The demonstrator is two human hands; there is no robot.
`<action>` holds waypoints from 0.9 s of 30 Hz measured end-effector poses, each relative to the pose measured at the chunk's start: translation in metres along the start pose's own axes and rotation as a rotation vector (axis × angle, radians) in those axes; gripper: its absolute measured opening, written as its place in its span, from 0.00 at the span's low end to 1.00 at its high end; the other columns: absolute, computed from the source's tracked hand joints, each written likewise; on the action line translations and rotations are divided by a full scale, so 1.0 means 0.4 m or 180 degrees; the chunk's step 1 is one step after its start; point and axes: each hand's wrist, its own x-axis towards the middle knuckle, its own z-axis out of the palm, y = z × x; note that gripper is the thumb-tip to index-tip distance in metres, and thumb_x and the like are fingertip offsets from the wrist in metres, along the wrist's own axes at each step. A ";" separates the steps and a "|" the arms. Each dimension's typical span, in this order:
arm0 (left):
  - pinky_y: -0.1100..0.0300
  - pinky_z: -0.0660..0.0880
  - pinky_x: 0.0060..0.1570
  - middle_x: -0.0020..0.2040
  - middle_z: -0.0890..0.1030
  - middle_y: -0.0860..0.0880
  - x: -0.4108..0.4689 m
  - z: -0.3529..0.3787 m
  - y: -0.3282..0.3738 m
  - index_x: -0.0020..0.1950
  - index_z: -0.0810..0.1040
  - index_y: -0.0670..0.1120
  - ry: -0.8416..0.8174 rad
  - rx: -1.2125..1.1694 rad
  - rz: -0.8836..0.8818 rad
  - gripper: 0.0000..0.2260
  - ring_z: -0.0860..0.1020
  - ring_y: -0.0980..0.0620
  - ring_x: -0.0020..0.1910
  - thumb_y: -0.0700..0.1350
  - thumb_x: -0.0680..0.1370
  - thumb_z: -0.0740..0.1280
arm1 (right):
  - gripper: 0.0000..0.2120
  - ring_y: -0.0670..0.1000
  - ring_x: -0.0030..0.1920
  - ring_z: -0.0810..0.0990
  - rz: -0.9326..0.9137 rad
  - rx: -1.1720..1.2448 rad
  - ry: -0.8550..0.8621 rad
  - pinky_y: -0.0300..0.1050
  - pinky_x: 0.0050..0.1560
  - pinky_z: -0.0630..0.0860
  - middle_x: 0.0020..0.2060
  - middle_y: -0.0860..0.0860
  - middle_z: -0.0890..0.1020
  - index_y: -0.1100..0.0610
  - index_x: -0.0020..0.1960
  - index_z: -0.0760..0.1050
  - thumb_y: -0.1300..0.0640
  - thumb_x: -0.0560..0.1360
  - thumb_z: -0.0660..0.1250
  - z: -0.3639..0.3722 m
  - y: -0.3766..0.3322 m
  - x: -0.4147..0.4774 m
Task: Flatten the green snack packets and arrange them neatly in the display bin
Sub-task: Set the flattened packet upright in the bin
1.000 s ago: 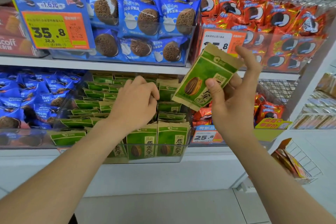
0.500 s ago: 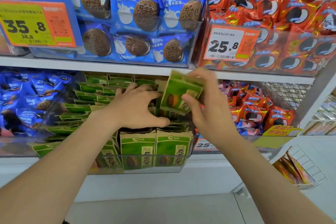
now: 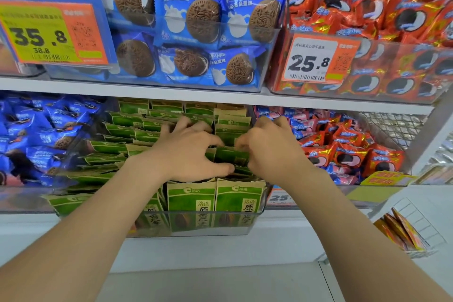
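Right hand: fingers curled, pinching the right edge of one green packet; contact blurred, exact finger placement not readable. Left hand: palm down, fingers spread and lightly bent, pressing on the rows just left of that packet, thumb extended beneath its lower edge. Held packet between both hands, tilted back, seated among the tops of the right-hand rows inside the display bin. Directly below the hands: two front packets upright, side by side against the bin's front wall; flat paper pouches, matte green face, kraft-brown top band, printed characters. Left of the left hand: further green packets leaning back in overlapping layers, edges uneven. Behind the hands: more rows toward the rear wall. Bin of clear rigid plastic, rectangular, glossy. Outward to the left: blue glossy foil packets. Outward to the right: crinkled orange-red foil packets. Above: white shelf board carrying blue biscuit packs and a price tag reading 25.8.
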 end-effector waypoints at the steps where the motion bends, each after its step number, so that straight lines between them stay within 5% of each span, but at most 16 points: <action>1: 0.32 0.56 0.73 0.83 0.62 0.54 -0.001 0.003 0.000 0.73 0.73 0.69 -0.0074 0.0070 0.0005 0.26 0.54 0.44 0.79 0.75 0.77 0.59 | 0.15 0.56 0.58 0.73 0.0049 0.0153 0.0023 0.53 0.60 0.64 0.45 0.51 0.79 0.44 0.55 0.85 0.55 0.75 0.63 0.003 -0.004 -0.005; 5: 0.27 0.42 0.76 0.87 0.49 0.55 -0.002 0.011 0.008 0.76 0.69 0.71 -0.0415 0.0222 -0.0061 0.25 0.45 0.43 0.83 0.72 0.81 0.52 | 0.13 0.54 0.48 0.82 0.0468 0.1190 0.1163 0.53 0.54 0.81 0.46 0.51 0.85 0.52 0.57 0.86 0.57 0.75 0.67 0.022 0.008 -0.004; 8: 0.28 0.36 0.77 0.87 0.46 0.56 -0.007 0.018 0.013 0.78 0.68 0.69 -0.0515 0.0291 -0.0123 0.28 0.42 0.44 0.83 0.72 0.80 0.50 | 0.15 0.56 0.58 0.81 0.0578 0.1023 0.0608 0.54 0.63 0.76 0.53 0.51 0.86 0.50 0.64 0.84 0.53 0.78 0.74 0.023 0.004 0.008; 11: 0.28 0.43 0.77 0.85 0.58 0.52 -0.020 0.021 0.017 0.73 0.76 0.64 -0.0122 0.0160 -0.0142 0.28 0.52 0.44 0.82 0.73 0.79 0.54 | 0.09 0.57 0.64 0.74 0.0703 0.0506 0.0318 0.57 0.66 0.65 0.52 0.49 0.86 0.44 0.59 0.85 0.50 0.80 0.73 0.040 -0.004 0.018; 16: 0.36 0.59 0.75 0.67 0.79 0.55 -0.050 0.017 0.014 0.56 0.84 0.59 0.0884 -0.0308 -0.0129 0.17 0.75 0.49 0.68 0.68 0.79 0.64 | 0.06 0.60 0.52 0.80 0.0530 0.0429 0.0762 0.56 0.55 0.71 0.44 0.52 0.84 0.52 0.52 0.82 0.62 0.78 0.71 0.033 -0.006 0.011; 21: 0.45 0.73 0.66 0.44 0.83 0.59 -0.088 0.007 0.017 0.53 0.84 0.57 0.1351 -0.0787 -0.0059 0.10 0.79 0.57 0.43 0.53 0.84 0.63 | 0.03 0.60 0.40 0.76 -0.0141 0.0988 0.1622 0.57 0.38 0.75 0.48 0.54 0.77 0.60 0.55 0.75 0.64 0.82 0.66 -0.010 0.007 -0.047; 24: 0.54 0.79 0.46 0.34 0.75 0.63 -0.109 0.008 0.020 0.58 0.86 0.53 0.1477 -0.1008 -0.0082 0.13 0.72 0.62 0.28 0.42 0.84 0.62 | 0.04 0.56 0.42 0.74 -0.0136 0.0995 0.2291 0.49 0.40 0.72 0.50 0.57 0.78 0.64 0.57 0.77 0.65 0.83 0.65 -0.048 0.008 -0.081; 27: 0.67 0.72 0.38 0.38 0.77 0.61 -0.133 0.006 0.028 0.61 0.85 0.50 0.1591 -0.1190 -0.0162 0.17 0.75 0.62 0.29 0.35 0.83 0.61 | 0.06 0.52 0.45 0.72 0.0122 0.1128 0.3035 0.35 0.47 0.66 0.48 0.60 0.78 0.68 0.57 0.78 0.69 0.84 0.63 -0.087 -0.010 -0.112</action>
